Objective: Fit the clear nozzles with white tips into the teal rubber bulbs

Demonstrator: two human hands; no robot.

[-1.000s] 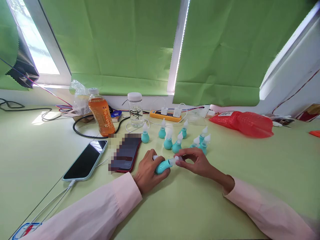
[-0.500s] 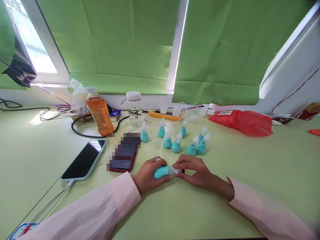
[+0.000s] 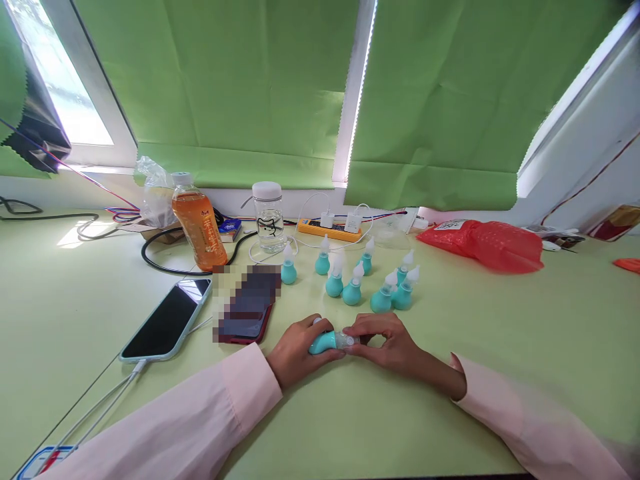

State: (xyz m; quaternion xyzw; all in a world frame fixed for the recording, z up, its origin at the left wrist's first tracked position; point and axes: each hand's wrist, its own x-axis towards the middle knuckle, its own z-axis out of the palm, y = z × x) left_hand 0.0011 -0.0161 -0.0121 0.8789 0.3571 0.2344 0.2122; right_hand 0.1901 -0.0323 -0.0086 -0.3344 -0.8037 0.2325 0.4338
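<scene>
My left hand is closed around the teal squeeze bulb of a nasal aspirator, which lies sideways with its clear end pointing right. At that end, the thumb and fingers of my right hand pinch the clear plastic part. My fingers hide some of the tip. Just beyond my hands, several like teal bulb aspirators with pale pointed tips stand upright, among them one in front, one at the left and one at the right.
Left of my hands lie a dark phone, partly pixelated, and a light-cased phone on a cable. Farther back stand an orange drink bottle, a clear white-lidded bottle and a yellow power strip. A red plastic bag rests back right.
The bulb has straightened slightly in my left hand. My right fingers have shifted a little left, and the clear part now sits closer against the bulb.
</scene>
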